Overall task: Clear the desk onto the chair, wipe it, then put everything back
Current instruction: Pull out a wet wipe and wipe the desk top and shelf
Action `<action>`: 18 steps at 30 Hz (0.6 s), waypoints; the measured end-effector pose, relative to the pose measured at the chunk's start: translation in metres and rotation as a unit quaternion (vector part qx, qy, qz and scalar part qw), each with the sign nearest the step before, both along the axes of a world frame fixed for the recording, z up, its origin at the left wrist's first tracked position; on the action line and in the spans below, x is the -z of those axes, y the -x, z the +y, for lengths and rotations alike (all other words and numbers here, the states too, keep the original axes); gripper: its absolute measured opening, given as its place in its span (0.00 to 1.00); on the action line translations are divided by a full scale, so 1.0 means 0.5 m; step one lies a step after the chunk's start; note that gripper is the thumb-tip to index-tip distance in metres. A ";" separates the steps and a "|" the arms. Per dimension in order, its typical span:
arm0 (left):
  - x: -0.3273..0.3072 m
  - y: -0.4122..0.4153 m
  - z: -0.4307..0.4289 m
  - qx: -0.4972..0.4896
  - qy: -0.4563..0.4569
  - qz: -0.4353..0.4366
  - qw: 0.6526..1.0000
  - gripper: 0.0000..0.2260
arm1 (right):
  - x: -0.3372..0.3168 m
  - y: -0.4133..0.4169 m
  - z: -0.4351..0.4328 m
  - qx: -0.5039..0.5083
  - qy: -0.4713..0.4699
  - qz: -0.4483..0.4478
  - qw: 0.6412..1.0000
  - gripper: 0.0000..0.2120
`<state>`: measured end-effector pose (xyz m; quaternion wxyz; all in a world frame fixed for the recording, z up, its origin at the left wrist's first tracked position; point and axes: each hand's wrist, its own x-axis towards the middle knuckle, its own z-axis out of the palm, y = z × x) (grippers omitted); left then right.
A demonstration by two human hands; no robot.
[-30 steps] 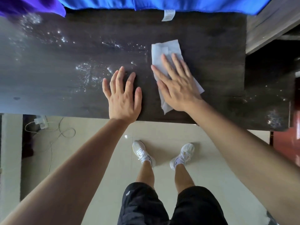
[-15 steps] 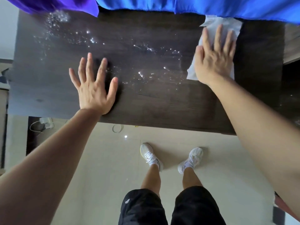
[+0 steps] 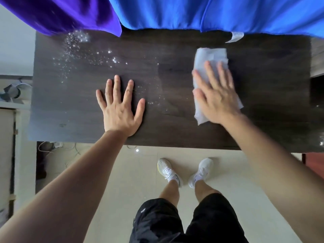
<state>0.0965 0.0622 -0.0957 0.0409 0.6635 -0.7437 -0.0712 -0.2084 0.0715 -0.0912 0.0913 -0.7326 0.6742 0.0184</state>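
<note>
**A:** Wiping stage. The desk [image 3: 175, 135] carries no objects. No chair is in frame, so we cannot say where the cleared things sit. The left hand [image 3: 121, 109] lies flat with its fingers spread, at about 7 o'clock from the desk centre, and holds nothing. The right hand [image 3: 217, 100] presses flat on the white wipe [image 3: 210, 57] at 3 o'clock, fingers straight rather than curled round it. That hand is motion-blurred.

**B:** Noted. The droplets [image 3: 77, 42] scatter from 10 o'clock in toward the centre, well apart from the wipe. What risks do we log?

**A:** Three, all our judgement.
1. An open palm holds the wipe by friction only, so on a wet patch it may bunch up or slide out from under the hand.
2. A stroke toward 12 o'clock could catch the blue cloth [image 3: 192, 13] hanging over the far edge, or its white tag [image 3: 235, 37], and wet them.
3. The left palm has droplets just beside it at its 3 o'clock and may smear them.

**B:** We add a fourth. One thin wipe may saturate before it reaches the 10 o'clock patch under the purple cloth [image 3: 61, 14], which would leave streaks.
</note>
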 end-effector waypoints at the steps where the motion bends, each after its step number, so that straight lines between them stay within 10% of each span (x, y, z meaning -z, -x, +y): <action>1: 0.000 0.001 0.001 0.000 -0.002 -0.002 1.000 0.30 | -0.003 0.022 -0.023 0.044 -0.005 0.008 0.999 0.27; 7: -0.001 0.000 0.001 0.001 0.001 -0.009 1.000 0.30 | -0.012 -0.038 -0.192 0.175 -0.013 0.006 0.984 0.29; 18: 0.001 0.001 0.002 0.001 0.011 0.001 1.000 0.28 | 0.007 -0.083 0.122 -0.120 0.014 -0.055 0.991 0.26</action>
